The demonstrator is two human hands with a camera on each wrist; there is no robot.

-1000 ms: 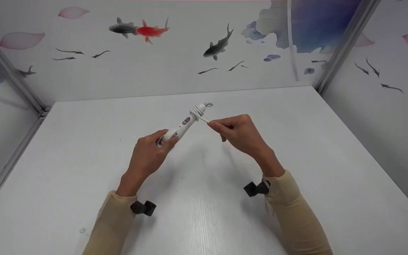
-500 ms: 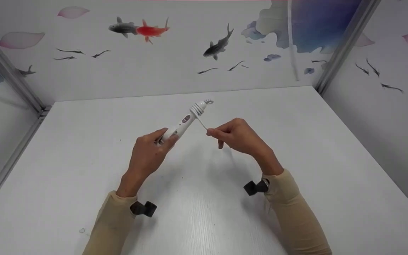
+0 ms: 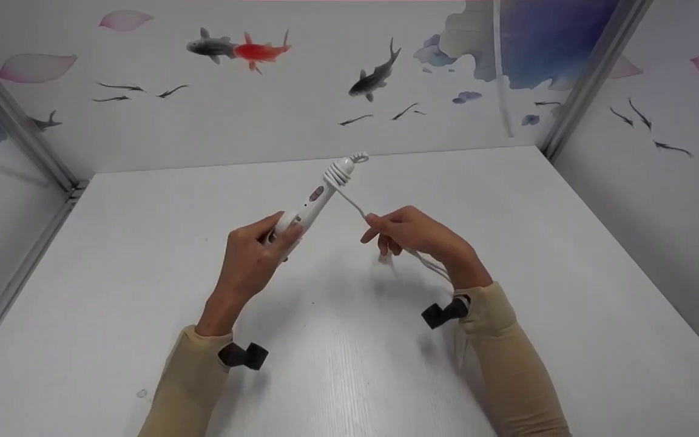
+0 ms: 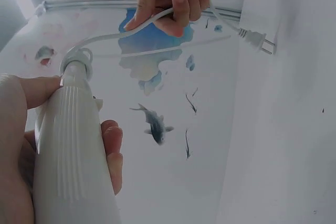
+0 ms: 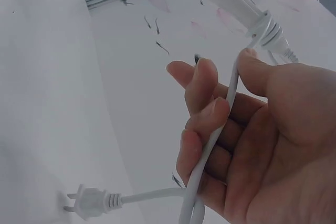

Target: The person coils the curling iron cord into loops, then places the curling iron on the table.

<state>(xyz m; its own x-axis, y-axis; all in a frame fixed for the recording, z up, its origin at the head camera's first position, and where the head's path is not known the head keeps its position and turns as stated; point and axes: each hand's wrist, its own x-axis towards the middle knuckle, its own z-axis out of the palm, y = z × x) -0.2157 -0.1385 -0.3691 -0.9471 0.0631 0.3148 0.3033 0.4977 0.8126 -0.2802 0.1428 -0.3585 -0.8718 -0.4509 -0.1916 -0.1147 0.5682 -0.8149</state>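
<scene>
Bench (image 3: 337,370) nearest. Left hand (image 3: 246,255) wraps the near end of a white appliance (image 3: 310,209), held above it. Right hand (image 3: 416,232) pinches the cord (image 5: 191,195); plug (image 5: 92,202) dangles free. Compared with half a second ago: appliance's far end higher, plug newly visible from the head. Judgement: cord partly wound, partly loose. Dark oval panel (image 3: 317,193) on the appliance; no legible writing. Behind, wall (image 3: 264,133) with painted fish (image 3: 261,53).
</scene>
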